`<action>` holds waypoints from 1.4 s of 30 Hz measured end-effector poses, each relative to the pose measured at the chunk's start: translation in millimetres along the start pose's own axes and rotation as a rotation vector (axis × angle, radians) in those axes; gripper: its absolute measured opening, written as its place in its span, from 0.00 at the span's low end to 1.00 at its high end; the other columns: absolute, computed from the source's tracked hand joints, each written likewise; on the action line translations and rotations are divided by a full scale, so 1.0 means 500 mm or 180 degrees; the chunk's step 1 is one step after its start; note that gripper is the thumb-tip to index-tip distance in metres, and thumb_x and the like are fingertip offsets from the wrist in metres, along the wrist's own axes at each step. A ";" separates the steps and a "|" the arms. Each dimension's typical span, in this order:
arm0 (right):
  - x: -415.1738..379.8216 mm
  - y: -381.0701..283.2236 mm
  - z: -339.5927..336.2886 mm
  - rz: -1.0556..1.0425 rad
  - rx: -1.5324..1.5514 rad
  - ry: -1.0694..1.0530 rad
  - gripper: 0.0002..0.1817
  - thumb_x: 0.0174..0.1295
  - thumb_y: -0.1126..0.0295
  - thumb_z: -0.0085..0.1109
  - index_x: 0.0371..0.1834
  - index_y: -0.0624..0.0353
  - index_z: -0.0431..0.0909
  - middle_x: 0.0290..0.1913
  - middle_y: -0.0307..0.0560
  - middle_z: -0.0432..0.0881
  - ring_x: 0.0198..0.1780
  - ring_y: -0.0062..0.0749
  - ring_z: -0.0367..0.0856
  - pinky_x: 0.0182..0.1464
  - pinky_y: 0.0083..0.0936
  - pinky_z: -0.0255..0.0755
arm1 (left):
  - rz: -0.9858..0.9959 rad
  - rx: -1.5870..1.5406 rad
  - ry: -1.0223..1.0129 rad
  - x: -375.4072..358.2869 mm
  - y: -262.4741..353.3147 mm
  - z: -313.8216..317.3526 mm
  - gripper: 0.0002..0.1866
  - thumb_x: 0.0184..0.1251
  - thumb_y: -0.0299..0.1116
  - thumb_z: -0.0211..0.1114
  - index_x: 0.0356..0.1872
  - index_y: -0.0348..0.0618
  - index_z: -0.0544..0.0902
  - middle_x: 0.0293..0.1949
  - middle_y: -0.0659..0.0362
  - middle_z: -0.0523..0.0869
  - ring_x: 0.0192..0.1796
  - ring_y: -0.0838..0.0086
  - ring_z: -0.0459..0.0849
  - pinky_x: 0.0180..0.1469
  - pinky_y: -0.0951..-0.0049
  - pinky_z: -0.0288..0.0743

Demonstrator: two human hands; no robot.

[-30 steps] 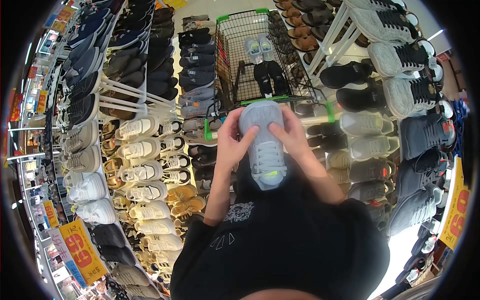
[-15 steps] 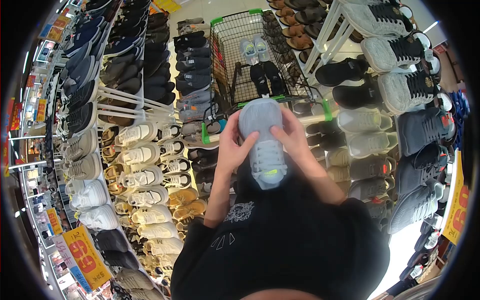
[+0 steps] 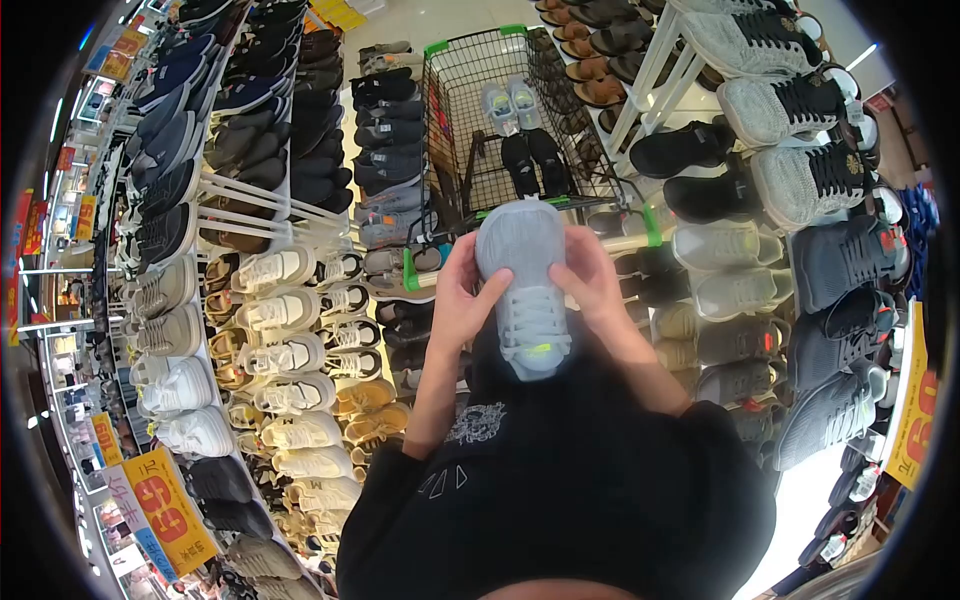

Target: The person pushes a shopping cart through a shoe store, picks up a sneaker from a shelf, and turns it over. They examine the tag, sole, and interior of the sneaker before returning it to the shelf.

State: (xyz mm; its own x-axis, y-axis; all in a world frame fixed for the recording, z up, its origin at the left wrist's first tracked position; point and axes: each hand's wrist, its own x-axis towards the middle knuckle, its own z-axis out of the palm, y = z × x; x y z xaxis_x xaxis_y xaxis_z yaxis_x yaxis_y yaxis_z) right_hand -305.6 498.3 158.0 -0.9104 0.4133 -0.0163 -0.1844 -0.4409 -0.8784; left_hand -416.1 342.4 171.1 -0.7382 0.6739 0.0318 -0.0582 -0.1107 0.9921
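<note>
A light grey sneaker (image 3: pixel 523 238) with pale laces and a yellow-green mark near its lower end is held up in front of my chest, toe pointing away from me. My left hand (image 3: pixel 466 295) grips its left side, the thumb lying over the upper. On the opposite side, my right hand (image 3: pixel 590 278) clasps it with its thumb pressed near the laces. Fingers of both hands are partly hidden behind the shoe. Just beyond it stands a black wire shopping cart (image 3: pixel 447 90) with green corners. A grey pair of shoes (image 3: pixel 510 103) and a black pair (image 3: pixel 533 162) are in the cart.
Shelves of shoes line both sides, with cream sneakers (image 3: pixel 285 312) on the left and grey knit sneakers (image 3: pixel 805 180) on the right. White rack legs (image 3: pixel 668 75) jut out at upper right. A yellow price sign (image 3: pixel 165 510) stands at lower left.
The view has shifted very slightly. Both hands keep their hold on the sneaker, with the right hand and thumb moved a little lower along its side.
</note>
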 end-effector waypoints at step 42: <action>-0.001 0.069 -0.065 0.1166 0.1003 -0.0358 0.27 0.67 0.72 0.57 0.67 0.66 0.62 0.60 0.48 0.74 0.63 0.30 0.71 0.68 0.30 0.61 | -0.1231 -0.1284 0.0148 -0.037 -0.106 -0.040 0.20 0.71 0.30 0.59 0.61 0.34 0.70 0.54 0.56 0.80 0.57 0.75 0.77 0.62 0.73 0.68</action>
State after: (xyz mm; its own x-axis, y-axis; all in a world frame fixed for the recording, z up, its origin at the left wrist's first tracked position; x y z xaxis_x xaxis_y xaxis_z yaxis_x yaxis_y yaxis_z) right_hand -299.3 508.7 112.5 -0.9675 0.1051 -0.2300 0.0681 -0.7677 -0.6372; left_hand -412.7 321.2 115.7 -0.6403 0.6890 -0.3395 -0.5763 -0.1387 0.8054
